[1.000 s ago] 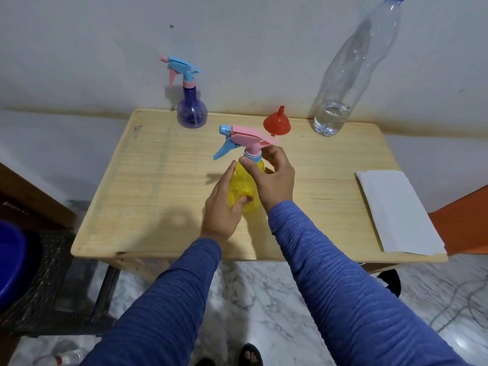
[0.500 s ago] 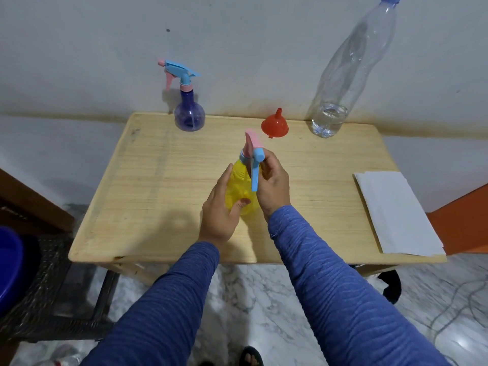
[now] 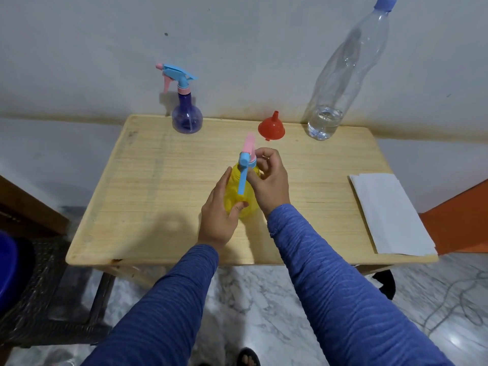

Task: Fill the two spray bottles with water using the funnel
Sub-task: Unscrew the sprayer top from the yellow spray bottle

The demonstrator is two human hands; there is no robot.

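The yellow spray bottle [image 3: 239,192] is gripped at its body by the left hand [image 3: 220,216]; its pink-and-blue spray head [image 3: 247,157] is pinched by the right hand [image 3: 269,180] above the worktop [image 3: 148,196].

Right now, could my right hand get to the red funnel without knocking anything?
Probably yes. The funnel sits just beyond the right hand with bare table between, but that hand grips the yellow spray bottle cap.

The spray head [image 3: 245,159] of the yellow spray bottle [image 3: 239,194] now points its blue trigger toward the person; a second ago its nozzle faced left. The right hand [image 3: 269,180] has turned with it, fingers curled round the collar.
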